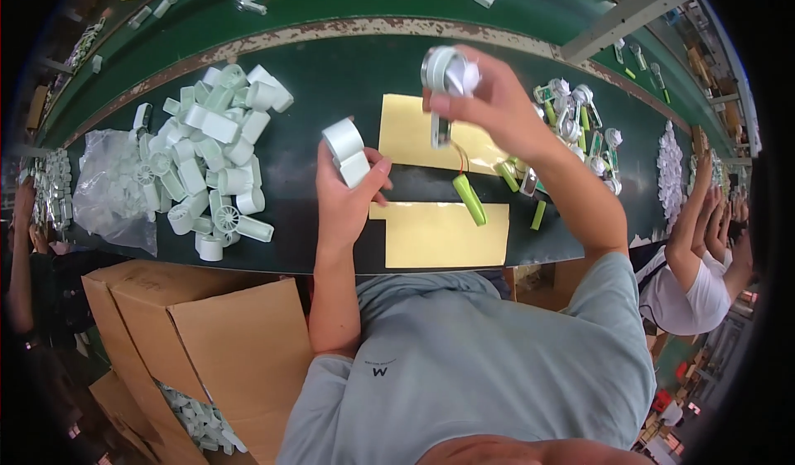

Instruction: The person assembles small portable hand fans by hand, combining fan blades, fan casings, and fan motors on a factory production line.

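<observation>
My left hand (338,196) grips a pale green plastic fan housing (348,152), its round end pointing up and away. Raised over the bench to the right, my right hand (501,105) is closed around a small fan assembly (447,76) with a white rotor and a ring. From that assembly a bright green cylindrical battery (470,200) hangs on thin wires. The two held parts are apart. Beneath my hands lie two yellow sheets (447,237) on the dark bench.
A heap of pale green housings (211,146) lies on the left, beside a clear plastic bag (112,187) of small parts. At right is a pile of fan assemblies (571,125) with green batteries. A green conveyor (373,1) runs behind; a metal post (625,22) stands far right. Cardboard boxes (240,324) sit below left.
</observation>
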{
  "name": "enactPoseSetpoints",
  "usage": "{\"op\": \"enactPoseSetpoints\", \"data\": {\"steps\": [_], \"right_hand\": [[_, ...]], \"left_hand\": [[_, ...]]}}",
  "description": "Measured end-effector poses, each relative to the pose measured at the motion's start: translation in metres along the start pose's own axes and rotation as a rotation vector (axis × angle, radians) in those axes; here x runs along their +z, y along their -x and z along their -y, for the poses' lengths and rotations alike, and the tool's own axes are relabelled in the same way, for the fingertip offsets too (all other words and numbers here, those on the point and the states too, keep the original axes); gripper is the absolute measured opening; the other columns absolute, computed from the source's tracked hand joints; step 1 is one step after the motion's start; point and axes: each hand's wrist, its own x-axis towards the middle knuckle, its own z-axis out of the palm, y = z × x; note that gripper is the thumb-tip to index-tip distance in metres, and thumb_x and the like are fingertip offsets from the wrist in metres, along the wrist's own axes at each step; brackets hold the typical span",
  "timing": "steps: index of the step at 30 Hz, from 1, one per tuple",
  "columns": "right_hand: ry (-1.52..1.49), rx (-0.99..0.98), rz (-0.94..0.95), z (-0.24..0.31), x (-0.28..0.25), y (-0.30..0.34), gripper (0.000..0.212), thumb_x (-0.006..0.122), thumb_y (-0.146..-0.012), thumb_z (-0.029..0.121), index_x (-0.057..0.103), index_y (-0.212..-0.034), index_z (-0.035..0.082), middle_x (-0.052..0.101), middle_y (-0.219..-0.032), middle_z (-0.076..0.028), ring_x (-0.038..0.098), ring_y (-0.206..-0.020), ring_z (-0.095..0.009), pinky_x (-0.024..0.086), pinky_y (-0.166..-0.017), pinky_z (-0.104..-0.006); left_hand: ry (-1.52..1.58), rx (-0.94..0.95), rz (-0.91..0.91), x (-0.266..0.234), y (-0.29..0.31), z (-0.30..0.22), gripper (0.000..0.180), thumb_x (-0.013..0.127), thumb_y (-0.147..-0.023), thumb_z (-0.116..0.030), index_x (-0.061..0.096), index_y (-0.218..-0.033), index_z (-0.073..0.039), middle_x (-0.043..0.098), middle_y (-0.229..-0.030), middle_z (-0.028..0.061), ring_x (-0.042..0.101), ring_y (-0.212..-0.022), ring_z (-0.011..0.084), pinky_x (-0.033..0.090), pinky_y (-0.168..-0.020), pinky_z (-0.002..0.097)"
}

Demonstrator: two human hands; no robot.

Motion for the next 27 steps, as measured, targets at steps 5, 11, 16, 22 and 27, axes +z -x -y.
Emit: {"op": "enactPoseSetpoints", "data": {"steps": [5,11,16,22,27], "right_hand": [[0.109,-0.101,0.012,-0.004,0.017,0.034,0.031,0.077,-0.086,0.014,0.060,-0.109,0.003,0.061,-0.088,0.001,0.058,-0.075,-0.003,0.047,-0.061,-0.0202],[-0.225,-0.144,-0.076,-0.013,0.041,0.049,0.034,0.071,-0.089,0.002,0.046,-0.112,0.005,0.067,-0.112,-0.015,0.068,-0.091,-0.014,0.056,-0.061,-0.0256],[-0.175,-0.166,-0.261,-0.040,0.057,0.069,0.038,0.071,-0.087,-0.002,0.043,-0.113,0.003,0.063,-0.120,-0.018,0.065,-0.109,-0.021,0.055,-0.087,-0.0293],[0.541,-0.474,-0.334,-0.052,0.037,0.086,0.042,0.077,-0.077,-0.003,0.057,-0.113,0.001,0.065,-0.115,-0.017,0.067,-0.099,-0.023,0.054,-0.083,-0.0316],[0.764,-0.496,-0.370,-0.049,0.034,0.098,0.039,0.083,-0.068,0.004,0.066,-0.102,0.001,0.065,-0.097,-0.013,0.065,-0.083,-0.023,0.053,-0.067,-0.0317]], "left_hand": [[0.176,-0.264,0.258,0.006,0.003,0.019,0.063,0.029,-0.103,-0.059,0.041,-0.139,-0.009,0.062,-0.089,0.0070,0.058,-0.067,0.0119,0.042,-0.048,0.0233],[0.427,-0.311,0.294,0.025,0.012,0.027,0.070,0.018,-0.101,-0.067,0.045,-0.137,-0.013,0.061,-0.098,0.0030,0.060,-0.085,0.0139,0.045,-0.060,0.0270],[0.500,-0.345,0.226,0.032,0.018,0.025,0.065,0.018,-0.102,-0.065,0.047,-0.135,-0.016,0.060,-0.102,-0.0011,0.057,-0.086,0.0098,0.043,-0.065,0.0262],[0.367,-0.303,0.254,0.029,0.019,0.026,0.043,0.034,-0.108,-0.045,0.045,-0.136,-0.015,0.059,-0.095,0.0012,0.054,-0.075,0.0076,0.039,-0.059,0.0215],[0.090,-0.186,0.118,0.030,0.017,0.030,0.045,0.039,-0.108,-0.035,0.038,-0.146,-0.011,0.056,-0.092,-0.0005,0.048,-0.070,0.0022,0.036,-0.055,0.0177]]}}
